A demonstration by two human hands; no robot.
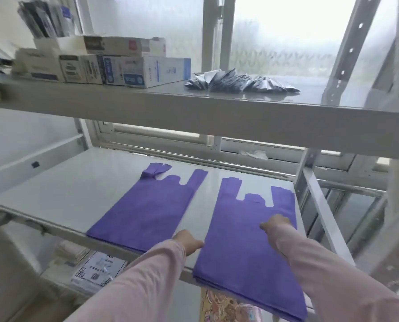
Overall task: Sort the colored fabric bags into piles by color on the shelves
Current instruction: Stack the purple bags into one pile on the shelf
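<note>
Two flat stacks of purple fabric bags lie side by side on the middle shelf [77, 189], handles pointing toward the window. The left purple stack [145, 210] lies apart from both hands. The right purple stack [240, 247] hangs over the shelf's front edge. My right hand [276, 223] rests on top of the right stack near its middle. My left hand [189, 242] sits on the bare shelf in the gap between the stacks, its thumb touching the right stack's left edge. Both arms wear pink sleeves, and the fingers are foreshortened.
The upper shelf [217, 105] carries several cardboard boxes [133, 68] at the left and a heap of dark foil packets [238, 83] at the middle. Metal uprights [319, 201] stand at the right. Printed sheets and packages [96, 273] lie on the level below.
</note>
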